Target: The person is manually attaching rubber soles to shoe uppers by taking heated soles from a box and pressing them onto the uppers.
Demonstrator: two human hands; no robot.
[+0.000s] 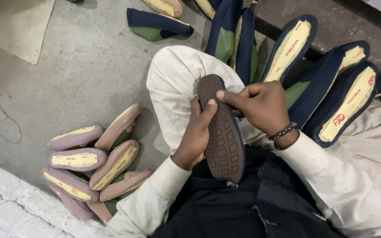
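- Head view, far to the left of the fingers: a heap of pink shoes (pixel 94 164) with yellow insoles lies on the concrete floor (pixel 80 75), well apart from both hands.
- Left hand (pixel 196 136) wraps the near edge of a dark navy shoe (pixel 222 132) turned sole-up; its thumb presses flat on the brown rubber sole (pixel 223 152), while the other fingers are hidden behind the shoe, so the hand is clamped on it.
- Shoe itself stands between the two hands, above the lap and against the cream-clad knee (pixel 175 81), toe pointing away and heel nearest the body.
- Right hand (pixel 261 105) grips the far edge, its fingers curled together around the side and its thumb (pixel 232 98) laid across the upper sole, just touching the left thumb's tip.
- Step in hand, as I judge it: pressing the sole down against the upper near the toe end.
- Next move likely calls for firm, even thumb pressure worked along the rim without letting the sole slip sideways.
- Right of the fingers: a row of navy shoes (pixel 345 101) with yellow insoles leans together, near the right wrist.
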